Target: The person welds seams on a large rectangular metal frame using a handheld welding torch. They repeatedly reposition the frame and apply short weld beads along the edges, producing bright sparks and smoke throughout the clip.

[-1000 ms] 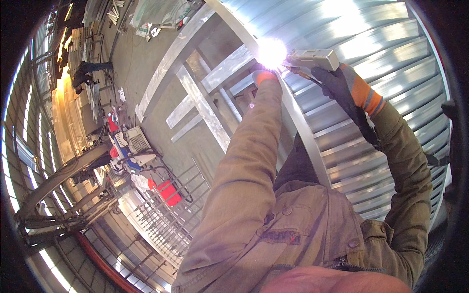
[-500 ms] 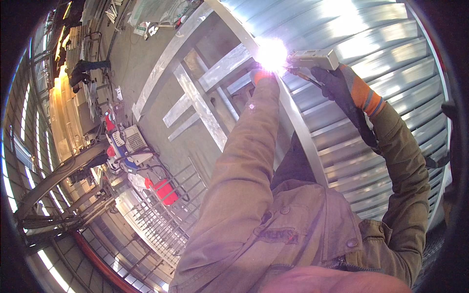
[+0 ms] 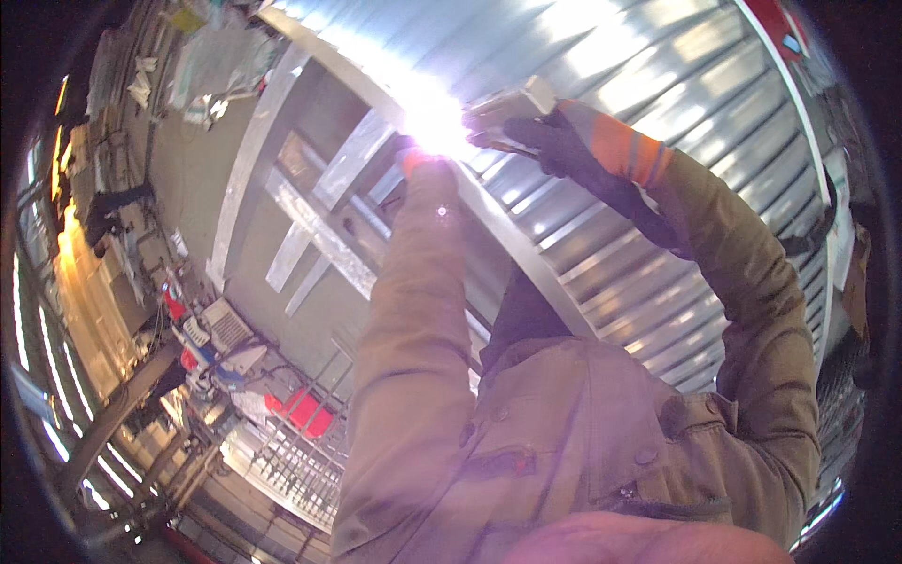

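Observation:
A dazzling welding arc (image 3: pixel 434 122) burns at the edge of a long pale metal bar (image 3: pixel 521 242). My right hand (image 3: pixel 573 143), in a dark and orange glove, is closed around a slim welding torch (image 3: pixel 500 143) with its tip toward the glare. Just above the torch, a short box-shaped metal piece (image 3: pixel 515 101) reaches toward the arc; I cannot tell whether the hand touches it. My left hand (image 3: pixel 412 158) is at the bar, immediately beside the arc. Only a little of its orange glove shows, and its fingers are lost in glare.
Ribbed shiny metal sheeting (image 3: pixel 648 103) spreads right of the bar. On the left are a curved metal strip (image 3: pixel 246 179) and crossing flat bars (image 3: pixel 319 230). Farther left, a machine (image 3: pixel 211 329), a red object (image 3: pixel 305 412) and a metal grating (image 3: pixel 301 470) stand on the floor.
The view has shifted, so arc, bar and both hands appear farther left. The glare has grown. My right hand still grips the torch beside the arc.

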Demonstrator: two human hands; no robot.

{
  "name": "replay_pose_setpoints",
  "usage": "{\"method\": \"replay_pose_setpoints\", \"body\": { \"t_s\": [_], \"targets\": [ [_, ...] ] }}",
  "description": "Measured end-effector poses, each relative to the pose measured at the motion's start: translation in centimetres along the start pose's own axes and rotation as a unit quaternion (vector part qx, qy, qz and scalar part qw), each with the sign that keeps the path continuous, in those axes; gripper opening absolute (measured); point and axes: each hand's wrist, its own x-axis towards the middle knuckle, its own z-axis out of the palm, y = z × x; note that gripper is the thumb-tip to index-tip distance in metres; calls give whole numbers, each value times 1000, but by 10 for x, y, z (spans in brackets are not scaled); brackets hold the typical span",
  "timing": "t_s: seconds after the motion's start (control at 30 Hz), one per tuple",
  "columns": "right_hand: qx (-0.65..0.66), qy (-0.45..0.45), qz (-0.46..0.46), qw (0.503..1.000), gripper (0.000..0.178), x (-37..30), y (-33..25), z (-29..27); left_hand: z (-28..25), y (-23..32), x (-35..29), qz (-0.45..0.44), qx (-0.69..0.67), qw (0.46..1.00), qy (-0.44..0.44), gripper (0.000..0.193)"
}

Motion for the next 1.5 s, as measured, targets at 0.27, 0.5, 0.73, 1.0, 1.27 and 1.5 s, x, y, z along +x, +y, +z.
{"method": "replay_pose_setpoints", "body": {
  "t_s": [0.27,0.5,0.73,1.0,1.27,1.5],
  "targets": [
    [-80,14,18,997,52,7,5,-5,10,27,-43,49,384,921,46,28],
    [-152,9,50,987,59,28,7,-13,7,13,-27,29,137,987,79,25],
    [-163,-15,30,986,60,26,-7,-15,2,14,-23,70,353,931,66,32],
    [-12,86,-51,995,57,-44,31,-6,-8,0,-7,17,147,989,31,44],
    [-25,78,-12,997,56,-61,51,8,-8,6,-2,28,199,979,41,47],
    [-68,78,47,994,57,-59,52,11,-7,6,-5,15,215,974,65,44]
  ]
}}
